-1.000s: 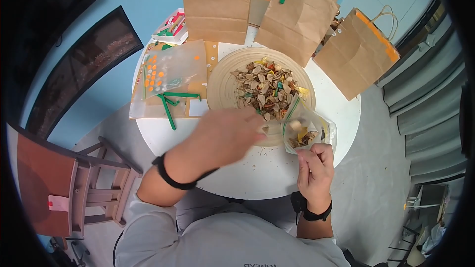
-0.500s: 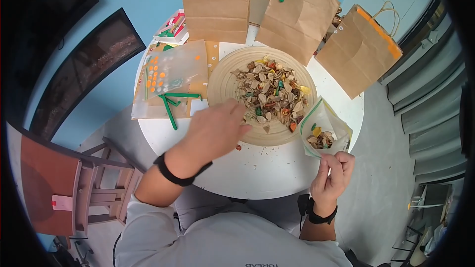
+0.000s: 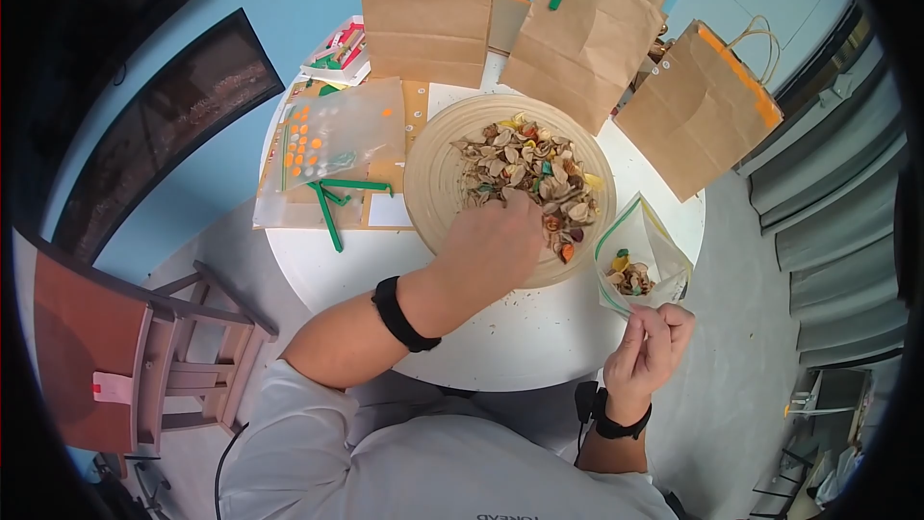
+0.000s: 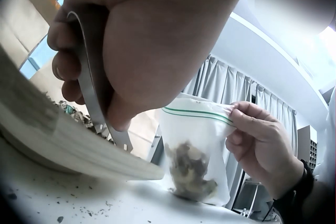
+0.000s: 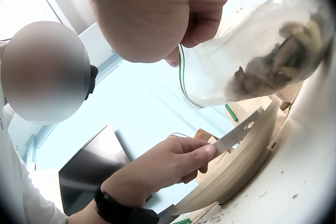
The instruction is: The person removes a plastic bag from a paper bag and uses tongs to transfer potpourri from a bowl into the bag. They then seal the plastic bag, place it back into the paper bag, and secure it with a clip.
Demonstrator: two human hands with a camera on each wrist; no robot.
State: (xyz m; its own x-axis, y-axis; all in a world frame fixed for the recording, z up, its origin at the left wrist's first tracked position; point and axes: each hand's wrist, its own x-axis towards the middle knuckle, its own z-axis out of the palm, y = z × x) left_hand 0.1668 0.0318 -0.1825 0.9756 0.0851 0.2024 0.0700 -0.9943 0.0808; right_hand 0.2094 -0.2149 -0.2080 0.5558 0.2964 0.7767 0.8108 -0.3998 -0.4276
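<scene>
My left hand [image 3: 493, 241] reaches over the front of a round wooden tray [image 3: 433, 149] heaped with potpourri [image 3: 520, 149], dried petals and pods in brown, yellow, orange and green. Its fingers and thumb grip metal tongs [image 4: 90, 69], whose flat tips [image 5: 252, 121] point down at the tray in the right wrist view. What lies between the tips is hidden. With thumb and fingers, my right hand [image 3: 650, 351] pinches the near edge of a clear zip bag [image 3: 662, 243] with a green seal. The bag gapes upward beside the tray, some potpourri [image 4: 189, 169] at its bottom.
Brown paper bags [image 3: 423, 24] stand along the table's far side. At the left lie a frosted pouch [image 3: 356, 116] with orange dots and green sealing clips [image 3: 332, 217]. Behind them sits a white box [image 3: 337, 65] of clips. Crumbs are scattered on the white table [image 3: 481, 347].
My left hand has gone from beside the zip bag to the tray's left front, then rightward over the potpourri. My right hand has shifted right with the bag, whose mouth now gapes wider.
</scene>
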